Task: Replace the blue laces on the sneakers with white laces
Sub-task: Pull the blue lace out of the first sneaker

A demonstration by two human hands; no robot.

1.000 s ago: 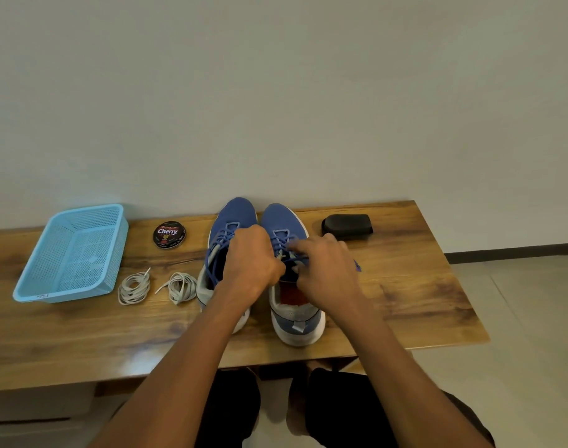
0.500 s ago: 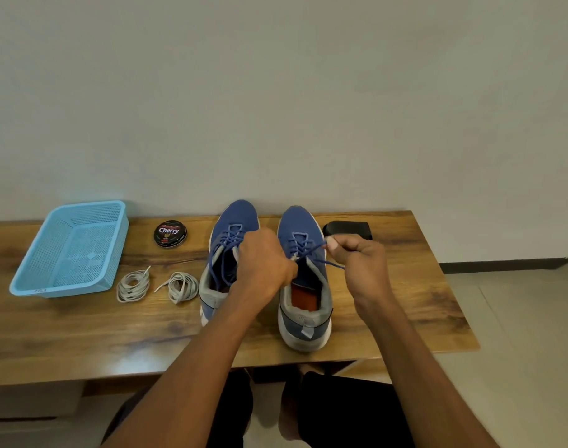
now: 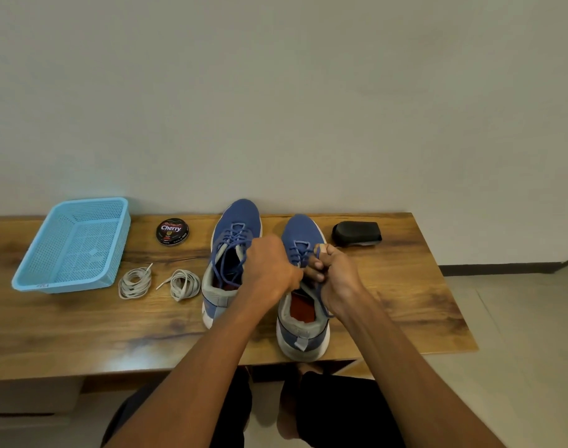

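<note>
both hands' fingers (image 3: 321, 250) curled, pinching the right sneaker's blue lace (image 3: 300, 253).

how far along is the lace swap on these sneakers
Early. Done: nothing; both white lace bundles lie coiled on the table. In hand: left hand and right hand work the right sneaker's blue lace. Left: the left sneaker remains laced blue, then threading white.

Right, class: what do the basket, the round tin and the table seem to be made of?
Basket: likely moulded plastic, light blue with perforated mesh walls. Round tin: probably metal, glossy black printed lid reading Cherry. Table: wood or wood veneer, brown grain with a slight sheen.
</note>
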